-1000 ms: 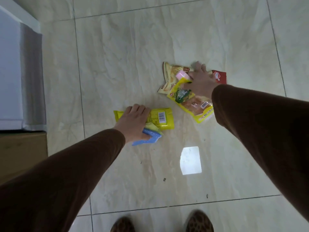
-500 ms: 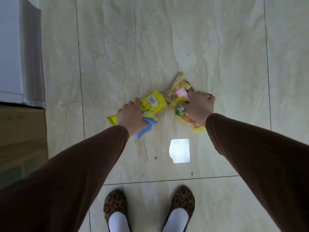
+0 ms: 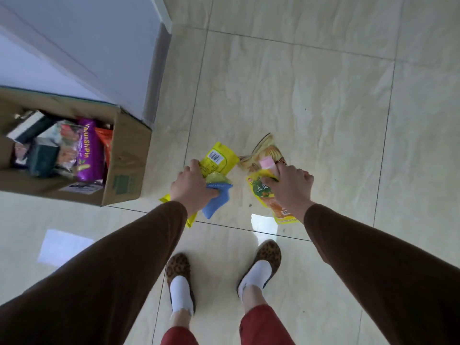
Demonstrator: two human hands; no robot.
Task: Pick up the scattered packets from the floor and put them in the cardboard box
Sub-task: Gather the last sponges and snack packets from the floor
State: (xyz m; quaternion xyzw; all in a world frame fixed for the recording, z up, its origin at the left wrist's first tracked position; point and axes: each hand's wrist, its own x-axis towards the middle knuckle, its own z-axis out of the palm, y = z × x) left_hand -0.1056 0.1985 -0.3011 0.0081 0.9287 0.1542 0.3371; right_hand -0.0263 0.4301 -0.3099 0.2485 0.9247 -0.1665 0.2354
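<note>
Above the pale tiled floor [image 3: 311,100] we hold both arms stretched forward and down in brown sleeves. Our left hand [image 3: 191,188] is clenched around a yellow packet [image 3: 219,159] together with a blue packet [image 3: 216,201] and a greenish one pressed between them. Our right hand [image 3: 290,186] grasps a bundle: a yellow-and-orange packet [image 3: 271,202] hanging below the wrist, a pink packet [image 3: 266,162] at the fingertips and a tan snack bag [image 3: 267,150] sticking out beyond. All of these are off the floor, just apart from each other. To our left the cardboard box [image 3: 127,158] stands open against the white wall [image 3: 87,41], already holding packets and small cartons; bare tile lies between it and our left hand, and wide clear floor spreads ahead and to the right. Our leopard-print slippers [image 3: 268,257] stand below the hands. We can read "YaJunShiPin" on a purple packet [image 3: 88,150] in the box, and a barcode shows on the yellow packet; other print is too blurred.
</note>
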